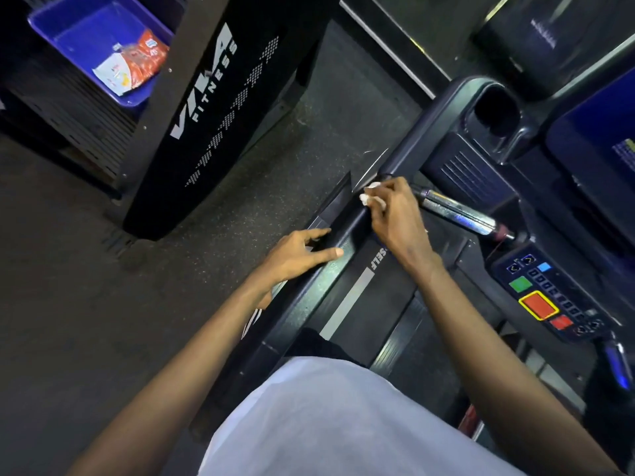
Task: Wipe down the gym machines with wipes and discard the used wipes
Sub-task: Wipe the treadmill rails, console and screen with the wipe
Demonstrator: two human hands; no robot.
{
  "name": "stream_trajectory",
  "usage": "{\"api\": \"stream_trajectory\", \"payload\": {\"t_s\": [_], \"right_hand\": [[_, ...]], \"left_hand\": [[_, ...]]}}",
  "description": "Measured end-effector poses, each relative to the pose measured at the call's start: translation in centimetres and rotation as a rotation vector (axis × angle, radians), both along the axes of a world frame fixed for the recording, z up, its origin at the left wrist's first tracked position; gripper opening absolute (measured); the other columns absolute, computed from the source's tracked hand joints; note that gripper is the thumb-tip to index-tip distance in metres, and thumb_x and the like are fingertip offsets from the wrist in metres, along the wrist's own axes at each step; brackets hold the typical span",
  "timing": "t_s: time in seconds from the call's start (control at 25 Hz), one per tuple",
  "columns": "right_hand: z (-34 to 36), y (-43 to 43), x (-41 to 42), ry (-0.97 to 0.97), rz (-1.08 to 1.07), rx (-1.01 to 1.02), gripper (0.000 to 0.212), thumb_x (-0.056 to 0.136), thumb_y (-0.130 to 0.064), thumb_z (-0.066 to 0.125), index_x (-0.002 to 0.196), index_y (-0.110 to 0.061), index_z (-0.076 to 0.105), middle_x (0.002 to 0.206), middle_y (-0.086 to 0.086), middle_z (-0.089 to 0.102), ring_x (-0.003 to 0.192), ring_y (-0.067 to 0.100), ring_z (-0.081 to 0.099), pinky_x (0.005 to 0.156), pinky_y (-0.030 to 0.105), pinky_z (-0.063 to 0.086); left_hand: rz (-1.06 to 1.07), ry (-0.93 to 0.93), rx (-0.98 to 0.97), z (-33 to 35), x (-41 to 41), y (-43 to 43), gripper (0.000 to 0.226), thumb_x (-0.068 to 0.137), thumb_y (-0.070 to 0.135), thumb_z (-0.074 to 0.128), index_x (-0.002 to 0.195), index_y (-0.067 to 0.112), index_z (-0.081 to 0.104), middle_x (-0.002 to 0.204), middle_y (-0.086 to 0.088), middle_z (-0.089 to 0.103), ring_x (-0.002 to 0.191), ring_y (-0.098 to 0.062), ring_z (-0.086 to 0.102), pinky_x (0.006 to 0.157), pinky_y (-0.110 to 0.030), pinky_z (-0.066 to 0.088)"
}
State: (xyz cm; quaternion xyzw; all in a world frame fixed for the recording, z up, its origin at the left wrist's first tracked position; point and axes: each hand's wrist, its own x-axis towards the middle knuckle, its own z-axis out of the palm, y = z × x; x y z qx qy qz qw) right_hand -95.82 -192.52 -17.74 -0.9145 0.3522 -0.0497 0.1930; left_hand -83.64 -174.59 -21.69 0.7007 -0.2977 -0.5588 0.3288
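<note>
**Right hand rubbing a bunched wipe on the treadmill handrail**

The right hand [395,214] pinched a crumpled white wipe [369,197] against the handrail [309,293], fingers curled round it. The left hand [299,255] rested lower on the same rail, fingers straight and holding nothing. So little wipe showed that bare fingertips might drag on the rail and smear it, or the wad might slip and fall beside the rail. A stroke straying off the rail toward the control panel [546,297], well to its right, could press a button. The blue bin [68,39] sat far left of the rail, probably beyond arm's reach.
</note>
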Motion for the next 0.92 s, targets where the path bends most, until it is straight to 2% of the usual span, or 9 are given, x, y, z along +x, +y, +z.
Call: {"api": "stream_trajectory", "payload": {"t_s": [0.12, 0.2, 0.28, 0.44, 0.56, 0.64, 0.76, 0.84, 0.92], "right_hand": [[-0.2, -0.8, 0.8, 0.006, 0.037, -0.041, 0.025, 0.094, -0.007, 0.052, 0.106, -0.004, 0.074, 0.109, 0.012, 0.062, 0.098, 0.026, 0.061, 0.089, 0.025, 0.044], [0.2, -1.2, 0.5, -0.063, -0.048, -0.032, 0.024, 0.095, -0.007, 0.054, 0.108, -0.005, 0.074, 0.108, 0.012, 0.063, 0.099, 0.025, 0.061, 0.092, 0.020, 0.041], [0.4, 0.2, -0.9, -0.125, -0.074, -0.023, 0.022, 0.097, -0.011, 0.056, 0.111, -0.006, 0.073, 0.105, 0.009, 0.062, 0.095, 0.017, 0.060, 0.090, 0.017, 0.040], [-0.2, -0.1, -1.9, -0.253, -0.169, 0.016, 0.018, 0.097, -0.012, 0.059, 0.109, -0.008, 0.072, 0.107, 0.006, 0.061, 0.093, 0.009, 0.058, 0.091, 0.017, 0.045], [-0.9, -0.8, -2.1, -0.331, -0.221, 0.046, 0.016, 0.096, -0.011, 0.059, 0.106, -0.007, 0.072, 0.109, 0.006, 0.062, 0.098, 0.010, 0.057, 0.093, 0.013, 0.040], [-2.0, 0.5, -3.8, -0.409, -0.264, 0.067, 0.012, 0.096, -0.013, 0.061, 0.103, -0.010, 0.069, 0.102, -0.001, 0.063, 0.094, 0.009, 0.056, 0.087, 0.019, 0.044], [-2.8, 1.0, -4.4, -0.558, -0.492, 0.245, 0.008, 0.096, -0.023, 0.063, 0.098, -0.015, 0.066, 0.095, -0.008, 0.067, 0.088, 0.010, 0.061, 0.078, 0.026, 0.050], [-3.3, -0.1, -3.4, -0.620, -0.720, 0.427, 0.010, 0.094, -0.020, 0.065, 0.098, -0.013, 0.069, 0.093, -0.005, 0.071, 0.088, 0.014, 0.067, 0.082, 0.029, 0.053], [-3.6, -0.1, -2.8, -0.623, -0.817, 0.533, 0.019, 0.093, -0.015, 0.063, 0.111, -0.012, 0.071, 0.104, -0.001, 0.073, 0.095, 0.015, 0.069, 0.092, 0.032, 0.053]], "left_hand": [[-0.014, -0.016, -0.022, 0.2, 0.3, -0.7, 0.068, 0.081, 0.055, 0.072, 0.142, 0.036, 0.049, 0.139, 0.007, 0.056, 0.109, -0.005, 0.055, 0.090, -0.023, 0.037], [-0.014, -0.023, -0.038, 0.2, 0.1, -1.3, 0.067, 0.083, 0.049, 0.072, 0.143, 0.035, 0.047, 0.142, 0.006, 0.054, 0.109, -0.006, 0.055, 0.092, -0.025, 0.039], [-0.032, -0.076, -0.021, 0.3, -0.3, -2.0, 0.066, 0.084, 0.045, 0.070, 0.145, 0.034, 0.046, 0.143, 0.005, 0.053, 0.118, -0.011, 0.056, 0.099, -0.030, 0.042], [-0.033, -0.146, 0.009, 0.6, -0.8, -2.9, 0.071, 0.084, 0.062, 0.063, 0.144, 0.029, 0.047, 0.144, 0.002, 0.053, 0.129, -0.017, 0.052, 0.107, -0.039, 0.042], [-0.012, -0.188, 0.020, 0.8, -1.2, -3.0, 0.066, 0.087, 0.062, 0.060, 0.143, 0.028, 0.048, 0.140, 0.002, 0.056, 0.127, -0.016, 0.054, 0.103, -0.032, 0.042], [0.028, -0.209, 0.002, 1.4, -2.1, -3.1, 0.057, 0.091, 0.052, 0.061, 0.142, 0.031, 0.049, 0.137, 0.003, 0.059, 0.124, -0.012, 0.055, 0.098, -0.025, 0.040], [0.102, -0.218, -0.057, 2.0, -2.9, -3.2, 0.054, 0.092, 0.042, 0.065, 0.143, 0.037, 0.048, 0.139, 0.008, 0.055, 0.125, -0.005, 0.051, 0.103, -0.022, 0.037], [0.117, -0.225, -0.090, 2.1, -3.4, -3.1, 0.053, 0.092, 0.042, 0.065, 0.141, 0.045, 0.046, 0.143, 0.013, 0.051, 0.130, -0.004, 0.048, 0.111, -0.028, 0.037], [0.118, -0.274, -0.094, 2.3, -3.8, -3.2, 0.051, 0.093, 0.042, 0.063, 0.140, 0.049, 0.045, 0.142, 0.017, 0.050, 0.131, -0.004, 0.047, 0.113, -0.030, 0.037]]}}
